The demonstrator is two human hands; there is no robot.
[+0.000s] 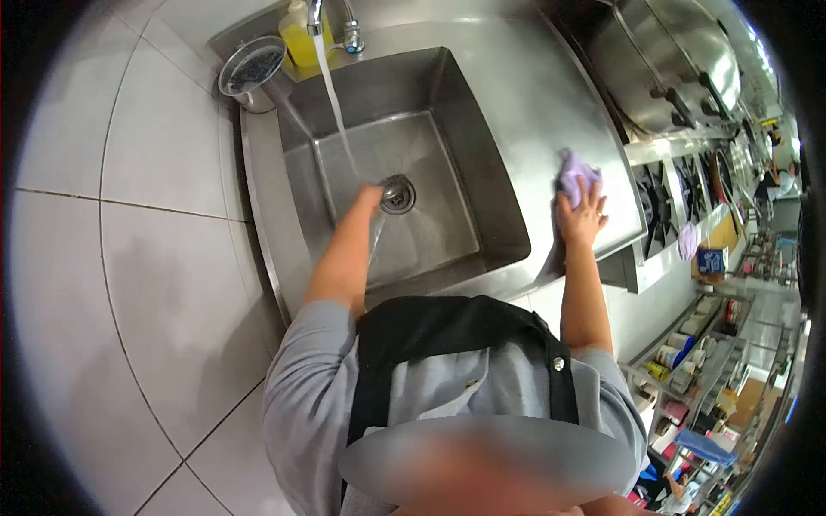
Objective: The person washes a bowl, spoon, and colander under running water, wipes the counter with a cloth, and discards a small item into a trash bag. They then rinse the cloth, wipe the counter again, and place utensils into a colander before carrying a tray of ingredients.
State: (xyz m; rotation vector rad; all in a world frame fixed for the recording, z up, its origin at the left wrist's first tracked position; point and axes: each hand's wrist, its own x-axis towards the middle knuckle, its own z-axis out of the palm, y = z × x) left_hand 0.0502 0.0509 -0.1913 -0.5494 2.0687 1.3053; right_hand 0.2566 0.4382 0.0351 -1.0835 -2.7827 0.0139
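My left hand (372, 196) is low in the steel sink (413, 249), beside the round drain (398, 195). A stream of water (331, 90) runs from the tap (315, 17) down toward this hand. Its fingers are mostly hidden, so their grip and anything in them cannot be made out. On the steel counter to the right of the basin, my right hand (583, 219) lies with fingers spread over a crumpled purple cloth (578, 172), pressing it against the surface.
A steel pot (254, 73) and a bottle of yellow liquid (299, 36) stand at the sink's back left corner. Right of the counter are a large steel pot (658, 64) and a stove (658, 206). Loaded shelves (688, 353) and other people are farther off.
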